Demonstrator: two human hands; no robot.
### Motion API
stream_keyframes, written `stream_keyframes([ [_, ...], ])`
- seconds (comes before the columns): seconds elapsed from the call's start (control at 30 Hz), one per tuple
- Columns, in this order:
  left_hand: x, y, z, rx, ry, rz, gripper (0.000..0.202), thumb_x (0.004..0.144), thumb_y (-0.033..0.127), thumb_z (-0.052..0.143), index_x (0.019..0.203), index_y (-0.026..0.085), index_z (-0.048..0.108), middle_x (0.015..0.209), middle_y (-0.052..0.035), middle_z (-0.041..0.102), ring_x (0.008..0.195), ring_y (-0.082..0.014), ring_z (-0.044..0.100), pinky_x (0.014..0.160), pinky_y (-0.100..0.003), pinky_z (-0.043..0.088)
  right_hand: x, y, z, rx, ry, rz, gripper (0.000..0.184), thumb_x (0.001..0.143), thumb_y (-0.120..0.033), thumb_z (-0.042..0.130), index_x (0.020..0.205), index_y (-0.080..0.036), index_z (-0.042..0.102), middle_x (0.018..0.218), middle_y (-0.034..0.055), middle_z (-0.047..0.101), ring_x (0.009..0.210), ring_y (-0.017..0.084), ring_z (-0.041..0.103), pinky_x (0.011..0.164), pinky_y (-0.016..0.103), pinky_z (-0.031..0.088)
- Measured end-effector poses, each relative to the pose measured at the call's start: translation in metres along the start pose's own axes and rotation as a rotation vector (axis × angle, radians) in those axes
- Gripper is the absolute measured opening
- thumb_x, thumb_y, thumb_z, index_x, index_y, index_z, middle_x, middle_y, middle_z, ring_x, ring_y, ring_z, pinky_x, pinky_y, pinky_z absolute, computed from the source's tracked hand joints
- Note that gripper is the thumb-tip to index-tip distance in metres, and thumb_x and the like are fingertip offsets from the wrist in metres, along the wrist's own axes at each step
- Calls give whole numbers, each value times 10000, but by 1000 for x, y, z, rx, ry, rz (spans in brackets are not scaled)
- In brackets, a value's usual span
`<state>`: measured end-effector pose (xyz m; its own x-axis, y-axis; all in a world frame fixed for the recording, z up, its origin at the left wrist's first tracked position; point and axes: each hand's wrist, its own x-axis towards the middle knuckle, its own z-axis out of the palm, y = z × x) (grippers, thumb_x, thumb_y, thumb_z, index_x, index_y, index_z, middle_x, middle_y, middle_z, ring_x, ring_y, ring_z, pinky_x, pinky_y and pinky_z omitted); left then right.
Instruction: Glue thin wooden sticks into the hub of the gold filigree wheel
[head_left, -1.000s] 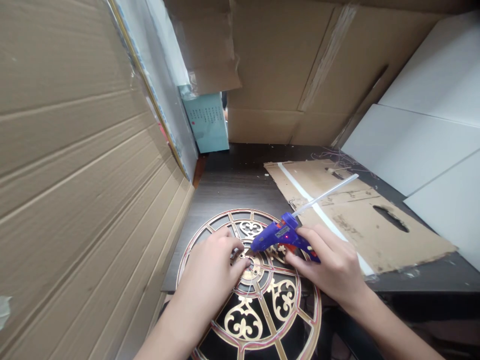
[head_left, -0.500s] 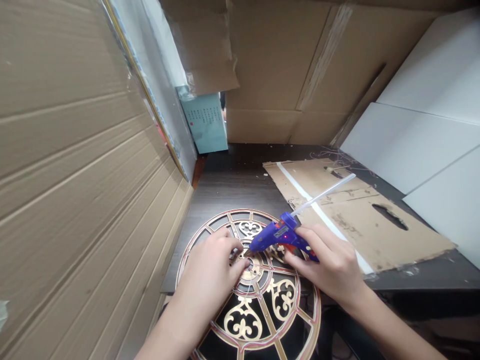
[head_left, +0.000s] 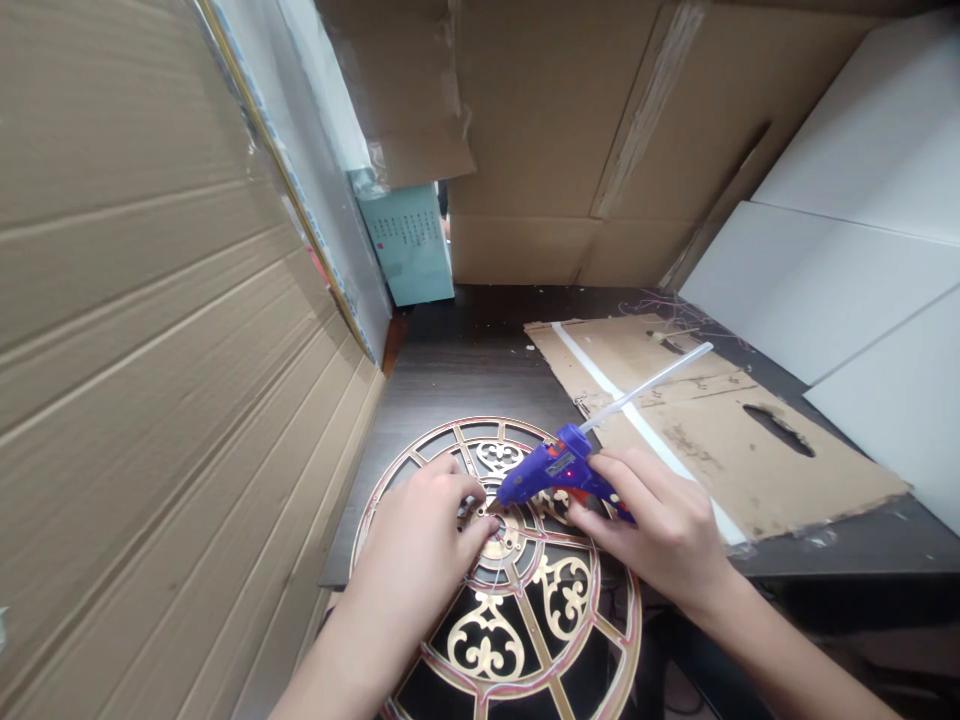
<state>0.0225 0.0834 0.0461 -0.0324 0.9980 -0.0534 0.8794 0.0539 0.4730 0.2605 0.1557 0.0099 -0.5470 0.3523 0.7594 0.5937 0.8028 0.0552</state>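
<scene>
A round openwork wooden frame (head_left: 536, 640) with scrolled ornaments and pinkish-white wires along its ribs lies partly on the dark table and juts past its front edge. My right hand (head_left: 660, 515) is wrapped round the handle of a blue hot glue gun (head_left: 551, 468), whose small red light is lit. A long clear glue stick (head_left: 649, 385) sticks out of its back. The nozzle points at the frame's centre hub. There my left hand (head_left: 427, 525) rests with thumb and forefinger curled close to the nozzle. Whatever lies between those fingertips is too small to make out.
On the right of the dark table (head_left: 480, 350) lies a flat cardboard sheet (head_left: 697, 440) with a hand hole. Thin wires (head_left: 667, 305) tangle behind it. Cardboard walls (head_left: 555, 130) stand at the left and back, white panels (head_left: 832, 270) at the right, a light-blue box (head_left: 409, 245) at back left.
Almost nothing differs. Both hands and the glue gun hold the same place at the hub; the whole view has shifted very slightly.
</scene>
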Motion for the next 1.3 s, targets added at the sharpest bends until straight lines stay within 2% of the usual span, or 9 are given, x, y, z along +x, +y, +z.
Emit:
stream_keyframes([
  [1.0,0,-1,0,6,-2,-8,68,875,297,755,919,253,782,922,1,653,883,-234,630,761,-399,425,-1,1,-3,19,19,31,124,913,-148,713,1025,-111,676,906,78,733,796,198,690,714,314,530],
  [1.3,1,1,0,9,-5,-9,59,880,281,746,907,243,782,919,-6,651,892,-242,631,774,-403,425,-1,0,-3,24,-1,39,117,926,-170,701,1028,-119,674,893,70,734,775,199,699,680,319,543],
])
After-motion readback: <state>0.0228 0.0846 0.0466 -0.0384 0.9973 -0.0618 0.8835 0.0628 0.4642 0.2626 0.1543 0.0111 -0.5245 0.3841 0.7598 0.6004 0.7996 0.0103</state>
